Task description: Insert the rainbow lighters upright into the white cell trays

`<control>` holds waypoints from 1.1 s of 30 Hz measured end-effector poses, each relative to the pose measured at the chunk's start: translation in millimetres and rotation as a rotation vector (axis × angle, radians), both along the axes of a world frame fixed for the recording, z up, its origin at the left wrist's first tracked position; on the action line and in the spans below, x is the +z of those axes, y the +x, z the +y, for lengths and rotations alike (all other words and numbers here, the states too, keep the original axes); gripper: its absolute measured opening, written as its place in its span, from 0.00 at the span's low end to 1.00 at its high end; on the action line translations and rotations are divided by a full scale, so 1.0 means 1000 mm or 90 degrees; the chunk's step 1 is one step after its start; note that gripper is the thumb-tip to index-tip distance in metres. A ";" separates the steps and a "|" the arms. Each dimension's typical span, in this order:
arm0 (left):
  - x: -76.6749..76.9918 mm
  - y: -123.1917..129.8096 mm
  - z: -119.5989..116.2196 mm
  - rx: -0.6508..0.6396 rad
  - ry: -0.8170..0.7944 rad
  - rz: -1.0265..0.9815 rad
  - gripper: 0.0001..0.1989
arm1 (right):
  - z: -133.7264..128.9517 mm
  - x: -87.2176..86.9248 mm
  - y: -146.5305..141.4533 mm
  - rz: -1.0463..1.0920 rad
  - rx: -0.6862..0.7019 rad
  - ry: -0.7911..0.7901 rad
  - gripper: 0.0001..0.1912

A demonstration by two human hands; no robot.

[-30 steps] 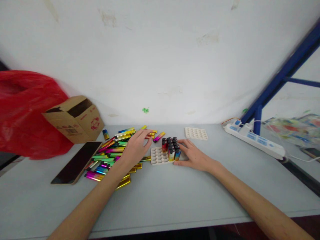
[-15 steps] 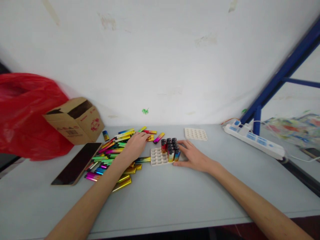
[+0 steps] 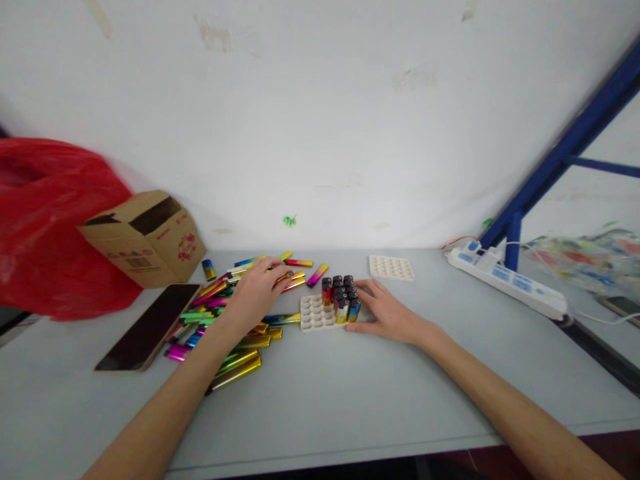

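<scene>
Several shiny coloured lighters (image 3: pixel 240 369) lie in a loose pile left of centre. Over the pile's upper part is my left hand (image 3: pixel 256 291), fingers curled and pinched around something dark and small at the fingertips. A white tray with round holes (image 3: pixel 316 313) lies at the centre, and several black-topped lighters (image 3: pixel 342 308) stand upright in its right part. My right hand (image 3: pixel 385 312) rests at the tray's right side, thumb and fingers spread around the edge, touching the standing group. One purple and yellow lighter (image 3: pixel 318 275) lies behind the tray.
A second white tray (image 3: pixel 391 267) lies near the wall. At the left are a phone (image 3: pixel 150 328), an open cardboard box (image 3: pixel 147 241) and a red plastic bag (image 3: pixel 55 233). A white power strip (image 3: pixel 507 280) and blue frame (image 3: pixel 560 157) stand at the right.
My left hand has drawn slightly left and toward me, its fingers more curled. Some lighters in the pile have shifted. My right hand has stayed in place.
</scene>
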State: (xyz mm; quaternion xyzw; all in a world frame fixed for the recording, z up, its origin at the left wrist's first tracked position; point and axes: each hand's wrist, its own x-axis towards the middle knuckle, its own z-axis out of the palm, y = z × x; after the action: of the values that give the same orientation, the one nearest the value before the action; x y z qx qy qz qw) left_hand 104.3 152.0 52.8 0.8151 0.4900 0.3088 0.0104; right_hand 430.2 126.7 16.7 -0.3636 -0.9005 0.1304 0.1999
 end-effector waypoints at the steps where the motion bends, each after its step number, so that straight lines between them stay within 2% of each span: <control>1: 0.005 0.001 -0.003 0.019 0.022 -0.041 0.12 | 0.000 0.000 0.000 0.003 0.000 0.000 0.41; 3: 0.013 0.005 -0.008 0.056 0.021 -0.152 0.12 | 0.000 0.000 0.000 0.009 -0.002 -0.001 0.41; 5: 0.020 0.010 -0.013 0.060 -0.053 -0.312 0.13 | 0.000 0.000 0.000 0.013 -0.004 0.000 0.41; 9: 0.025 0.018 -0.017 -0.002 -0.261 -0.672 0.15 | -0.001 0.001 -0.001 0.016 -0.004 0.001 0.40; 12: 0.023 0.021 -0.019 -0.052 -0.384 -0.808 0.14 | -0.001 0.001 -0.001 0.016 -0.001 0.002 0.39; 16: 0.018 0.026 -0.023 -0.130 -0.495 -0.854 0.14 | -0.001 0.002 -0.001 0.013 -0.001 0.001 0.39; 21: 0.016 0.032 -0.029 -0.177 -0.549 -0.823 0.20 | -0.001 0.001 -0.001 0.014 -0.002 -0.001 0.39; 24: 0.014 0.034 -0.030 -0.200 -0.561 -0.793 0.14 | -0.001 0.001 -0.001 0.010 0.000 0.002 0.38; 26: 0.012 0.035 -0.030 -0.207 -0.583 -0.784 0.09 | -0.002 0.002 -0.001 0.007 -0.002 0.005 0.38; 30: 0.009 0.036 -0.030 -0.197 -0.606 -0.777 0.14 | -0.002 0.001 -0.001 0.001 -0.002 0.007 0.38; 33: 0.011 0.038 -0.032 -0.191 -0.599 -0.776 0.13 | -0.001 0.001 -0.001 -0.003 -0.003 0.004 0.39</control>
State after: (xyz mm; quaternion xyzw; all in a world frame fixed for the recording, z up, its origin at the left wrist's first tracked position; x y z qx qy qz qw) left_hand 142.4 120.0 63.6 0.4694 0.3621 0.4571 0.6630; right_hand 429.4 125.3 17.6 -0.3653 -0.9005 0.1265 0.1990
